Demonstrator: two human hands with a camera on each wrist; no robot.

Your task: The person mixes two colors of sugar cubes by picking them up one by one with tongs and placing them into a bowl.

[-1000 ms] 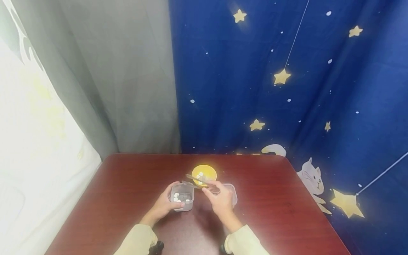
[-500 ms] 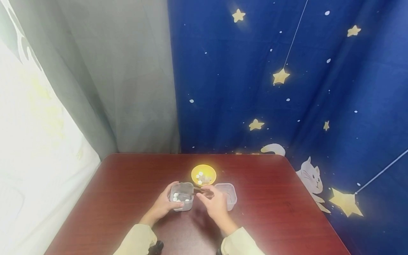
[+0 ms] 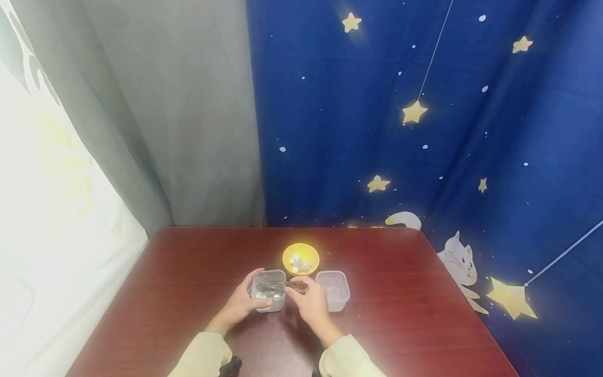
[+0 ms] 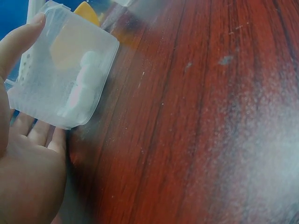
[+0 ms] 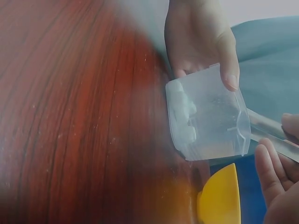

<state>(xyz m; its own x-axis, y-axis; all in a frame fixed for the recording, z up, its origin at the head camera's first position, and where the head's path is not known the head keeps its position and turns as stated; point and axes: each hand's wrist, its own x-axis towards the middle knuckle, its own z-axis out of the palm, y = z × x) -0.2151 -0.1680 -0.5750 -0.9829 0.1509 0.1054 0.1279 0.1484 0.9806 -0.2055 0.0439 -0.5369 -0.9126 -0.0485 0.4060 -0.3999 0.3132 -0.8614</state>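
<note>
The right hand (image 3: 311,305) pinches slim metal tongs (image 5: 286,148), their tips inside the tub (image 5: 215,119) that the left hand (image 3: 240,302) grips, low and just left of centre. White pieces (image 5: 179,109) rest in that tub; others sit in the yellow bowl (image 3: 313,254) above and right. I'd judge the work part-way, with pieces in both; which one is filling, I can't tell. Both the gripped tub and the second tub (image 3: 346,294), at right, are cloudy, rounded-square plastic; the bowl is smooth, the table (image 3: 400,303) glossy red-brown woodgrain.

This is looking like part of a home, maybe: a blue curtain (image 3: 330,131) with yellow stars (image 3: 414,112) and a cat (image 3: 462,268) is hanging behind a red-brown table (image 3: 391,314), beside a gray curtain (image 3: 188,131).
</note>
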